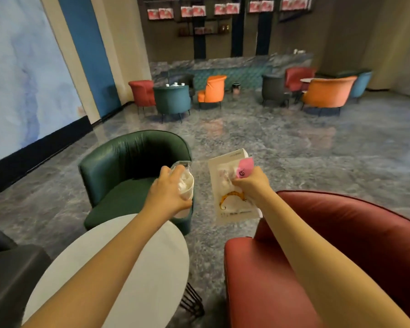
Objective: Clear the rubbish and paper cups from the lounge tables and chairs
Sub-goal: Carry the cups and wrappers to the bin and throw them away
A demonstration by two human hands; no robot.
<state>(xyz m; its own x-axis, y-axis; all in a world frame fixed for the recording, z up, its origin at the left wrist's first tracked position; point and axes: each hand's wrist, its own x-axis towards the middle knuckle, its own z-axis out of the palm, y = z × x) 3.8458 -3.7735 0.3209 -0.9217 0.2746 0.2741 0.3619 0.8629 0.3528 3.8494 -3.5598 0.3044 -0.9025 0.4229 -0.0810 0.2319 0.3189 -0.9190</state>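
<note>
Red armchair fills my lower right, the round white worktop sits lower left, and the green armchair is just beyond it. I've got both arms out ahead. The right hand is curled tight on a white paper bag, which hangs over the floor between the two armchairs. The left hand wraps round a paper cup stuffed with crumpled white tissue, held in the air before the green armchair. A pink wrapper is pinched in the right hand's grip too.
</note>
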